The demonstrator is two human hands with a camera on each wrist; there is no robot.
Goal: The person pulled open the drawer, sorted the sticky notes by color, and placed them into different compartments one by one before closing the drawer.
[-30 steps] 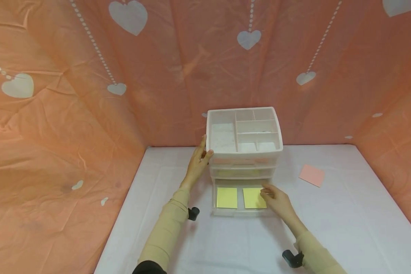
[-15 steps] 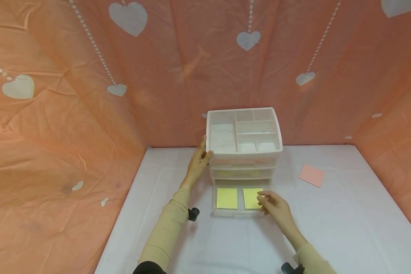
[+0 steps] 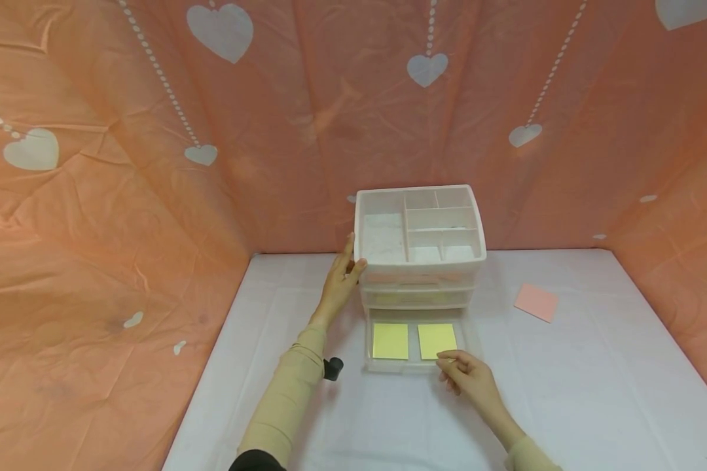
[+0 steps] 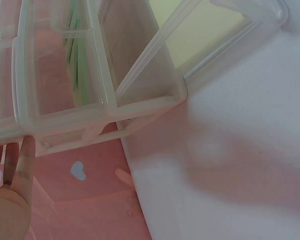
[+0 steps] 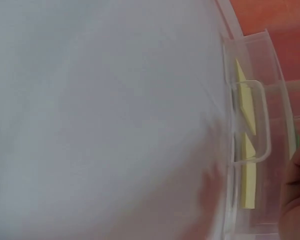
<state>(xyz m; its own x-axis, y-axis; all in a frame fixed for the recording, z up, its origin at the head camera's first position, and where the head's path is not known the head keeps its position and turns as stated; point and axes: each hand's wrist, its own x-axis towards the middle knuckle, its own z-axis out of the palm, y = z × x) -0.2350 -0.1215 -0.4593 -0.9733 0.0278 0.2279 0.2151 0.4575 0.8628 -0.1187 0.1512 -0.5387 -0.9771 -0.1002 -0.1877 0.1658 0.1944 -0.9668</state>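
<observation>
A white plastic drawer unit (image 3: pixel 421 267) with a divided top tray stands at the back of the table. Its bottom drawer (image 3: pixel 397 367) is pulled out and holds two pads of yellow sticky notes, a left pad (image 3: pixel 390 341) and a right pad (image 3: pixel 437 340), side by side. My left hand (image 3: pixel 337 288) lies against the unit's left side, fingers straight, thumb at the front corner. My right hand (image 3: pixel 470 379) hovers by the drawer's front right corner, fingers loosely bent with nothing between them. In the right wrist view the drawer's handle (image 5: pixel 262 120) shows, untouched.
A pink sticky note pad (image 3: pixel 536 302) lies on the white table (image 3: pixel 601 366) to the right of the unit. Through the upper drawers, a green-edged item (image 4: pixel 76 55) shows in the left wrist view. An orange curtain (image 3: pixel 306 131) with white hearts hangs behind.
My right hand has come away from the right yellow pad, back toward me and slightly left, to the drawer's front corner. The left hand and the drawer have stayed put.
</observation>
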